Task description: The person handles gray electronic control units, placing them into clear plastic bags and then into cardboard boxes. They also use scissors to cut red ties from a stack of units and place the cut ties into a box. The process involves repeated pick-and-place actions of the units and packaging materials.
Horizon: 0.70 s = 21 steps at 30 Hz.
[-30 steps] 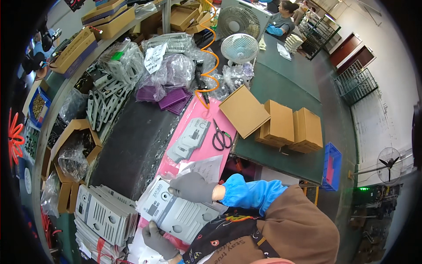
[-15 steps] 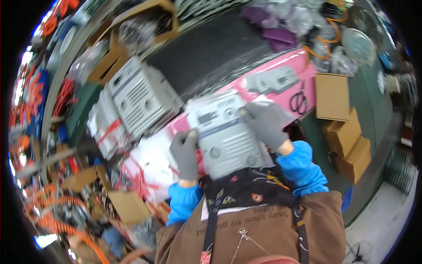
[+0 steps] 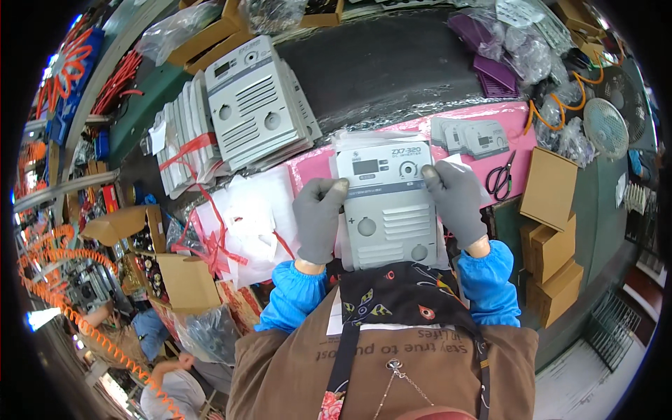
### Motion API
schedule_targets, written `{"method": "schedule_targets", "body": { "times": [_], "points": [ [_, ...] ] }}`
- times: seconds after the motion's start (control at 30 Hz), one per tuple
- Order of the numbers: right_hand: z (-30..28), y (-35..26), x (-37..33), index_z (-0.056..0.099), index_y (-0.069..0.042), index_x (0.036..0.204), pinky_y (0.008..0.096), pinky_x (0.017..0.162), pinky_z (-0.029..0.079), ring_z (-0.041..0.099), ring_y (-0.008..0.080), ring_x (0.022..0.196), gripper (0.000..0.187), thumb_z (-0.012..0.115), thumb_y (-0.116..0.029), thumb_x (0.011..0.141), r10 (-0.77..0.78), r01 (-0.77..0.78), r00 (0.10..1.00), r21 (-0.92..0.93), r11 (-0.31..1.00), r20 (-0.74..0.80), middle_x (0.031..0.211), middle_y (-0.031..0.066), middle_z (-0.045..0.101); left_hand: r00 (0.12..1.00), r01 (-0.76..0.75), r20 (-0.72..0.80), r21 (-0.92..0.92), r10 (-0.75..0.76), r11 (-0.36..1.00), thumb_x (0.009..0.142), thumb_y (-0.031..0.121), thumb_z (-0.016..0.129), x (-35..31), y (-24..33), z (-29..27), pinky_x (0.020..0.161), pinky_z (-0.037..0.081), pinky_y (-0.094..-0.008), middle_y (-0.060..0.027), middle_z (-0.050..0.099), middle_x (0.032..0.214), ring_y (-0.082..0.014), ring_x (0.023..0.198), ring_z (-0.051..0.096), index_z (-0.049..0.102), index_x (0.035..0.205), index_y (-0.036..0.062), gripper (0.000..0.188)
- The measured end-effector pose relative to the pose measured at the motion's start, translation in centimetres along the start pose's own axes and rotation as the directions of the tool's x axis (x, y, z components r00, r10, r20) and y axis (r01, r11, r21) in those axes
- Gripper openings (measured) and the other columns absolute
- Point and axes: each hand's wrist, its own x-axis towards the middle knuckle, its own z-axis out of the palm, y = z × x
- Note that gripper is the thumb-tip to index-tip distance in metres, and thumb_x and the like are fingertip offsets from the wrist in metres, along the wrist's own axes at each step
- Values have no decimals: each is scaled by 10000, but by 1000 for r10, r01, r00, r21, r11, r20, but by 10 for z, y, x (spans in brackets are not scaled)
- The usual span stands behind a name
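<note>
A light grey front panel [image 3: 378, 203] with vent slots, round holes and a dark display window lies before me, its lower end close to my apron. My grey-gloved left hand [image 3: 318, 218] pinches its left edge, thumb on top. At the upper right edge, my gloved right hand [image 3: 455, 206] grips it the same way. Under it, edges of more panels or sheets show. Just beyond my right hand, several grey printed panel stickers [image 3: 483, 138] lie on a pink sheet [image 3: 514, 119]. Black-handled scissors [image 3: 500, 180] rest beside them.
A tall stack of finished-looking panels [image 3: 248, 105] stands at the left, beside bundled panels [image 3: 182, 136] tied with red ribbon. White paper [image 3: 248, 224] lies left of my hand. Cardboard boxes [image 3: 549, 189] stand right; purple grilles [image 3: 497, 75] and a fan [image 3: 605, 126] sit far right.
The view has turned and steadied, so the bench appears shifted. Both hands keep hold of the panel, which now appears straighter and slightly farther right.
</note>
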Motion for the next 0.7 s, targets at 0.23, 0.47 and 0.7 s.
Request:
{"method": "schedule_targets", "body": {
  "times": [0.23,0.47,0.7],
  "points": [
    [5,-4,-3,622,-71,838,465,608,439,592,375,672,343,569,-391,950,-12,12,1000,-8,1000,-23,711,165,602,1000,2,-5,1,-2,1000,890,148,692,0,-3,-6,600,484,-256,-36,642,744,-100,647,579,680,889,-7,156],
    [29,27,-6,680,-107,938,500,677,491,660,354,732,210,551,-272,923,-107,122,977,73,990,-183,792,142,676,984,-180,35,241,177,954,863,178,723,8,-2,-3,545,430,-279,-30,614,663,-99,597,526,672,820,-9,199],
    [-9,12,18,735,-82,805,434,447,481,670,285,572,133,652,-168,746,-321,379,923,-348,857,214,674,100,683,951,-221,278,314,133,923,878,141,695,18,21,-10,426,386,-244,-54,535,594,-98,482,458,530,687,-2,290]
  ]
}}
